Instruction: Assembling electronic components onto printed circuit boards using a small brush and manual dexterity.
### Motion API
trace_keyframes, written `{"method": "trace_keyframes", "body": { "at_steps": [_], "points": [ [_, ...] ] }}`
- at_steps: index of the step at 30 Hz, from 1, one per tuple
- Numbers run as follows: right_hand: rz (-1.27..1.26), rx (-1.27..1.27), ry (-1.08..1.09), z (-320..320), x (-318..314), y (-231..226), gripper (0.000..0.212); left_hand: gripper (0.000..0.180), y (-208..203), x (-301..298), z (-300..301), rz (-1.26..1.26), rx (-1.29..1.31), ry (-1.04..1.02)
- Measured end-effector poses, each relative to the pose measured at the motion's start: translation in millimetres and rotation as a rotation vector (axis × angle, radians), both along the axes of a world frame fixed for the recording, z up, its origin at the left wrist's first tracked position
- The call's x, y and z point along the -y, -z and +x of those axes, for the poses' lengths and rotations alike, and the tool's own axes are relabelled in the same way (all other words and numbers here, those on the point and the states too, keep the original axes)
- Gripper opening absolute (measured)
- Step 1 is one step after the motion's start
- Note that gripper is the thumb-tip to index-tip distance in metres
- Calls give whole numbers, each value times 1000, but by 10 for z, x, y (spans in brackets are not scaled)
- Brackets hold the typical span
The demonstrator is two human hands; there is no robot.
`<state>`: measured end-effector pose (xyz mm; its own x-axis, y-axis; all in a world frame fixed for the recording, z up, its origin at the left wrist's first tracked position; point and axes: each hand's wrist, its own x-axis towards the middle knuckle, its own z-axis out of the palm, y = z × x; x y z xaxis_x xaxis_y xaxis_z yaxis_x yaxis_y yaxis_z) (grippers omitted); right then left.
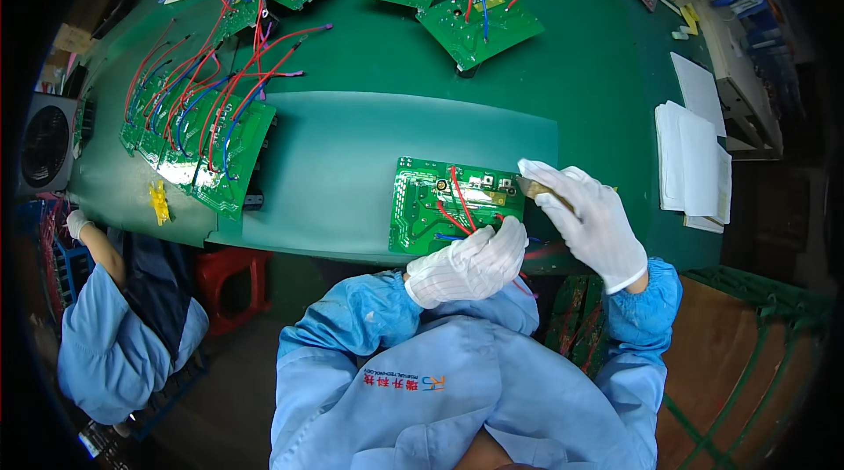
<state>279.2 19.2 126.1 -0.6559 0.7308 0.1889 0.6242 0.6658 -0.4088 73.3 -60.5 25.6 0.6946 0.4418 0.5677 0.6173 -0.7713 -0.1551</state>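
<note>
A green circuit board (413, 206) with red and blue wires lies in front of me, near the table's front edge. My left hand (475, 263), in a white glove, is closed at the board's lower right part. Red wires (462, 197) run from the board under its fingers, and some emerge beyond them. Also gloved, my right hand (593, 219) pinches a small flat brown piece (547, 195) at the board's right edge. Its tip lies close to the board; whether it touches cannot be told.
Several wired boards (207, 140) stand in a row at left, and more boards (479, 26) lie at the back. White papers (690, 158) rest at right. Yellow tape (159, 203) sits near the left front edge. A co-worker (123, 320) sits at left beside a red stool (230, 281).
</note>
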Motion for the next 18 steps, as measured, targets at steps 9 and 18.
{"method": "trace_keyframes", "body": {
  "at_steps": [9,18],
  "points": [
    [-14,360,-67,52,160,191,50,33,230,33,27,119,133,11],
    [87,444,-180,104,53,330,57,31,157,22,-4,76,176,50]
  ]
}}
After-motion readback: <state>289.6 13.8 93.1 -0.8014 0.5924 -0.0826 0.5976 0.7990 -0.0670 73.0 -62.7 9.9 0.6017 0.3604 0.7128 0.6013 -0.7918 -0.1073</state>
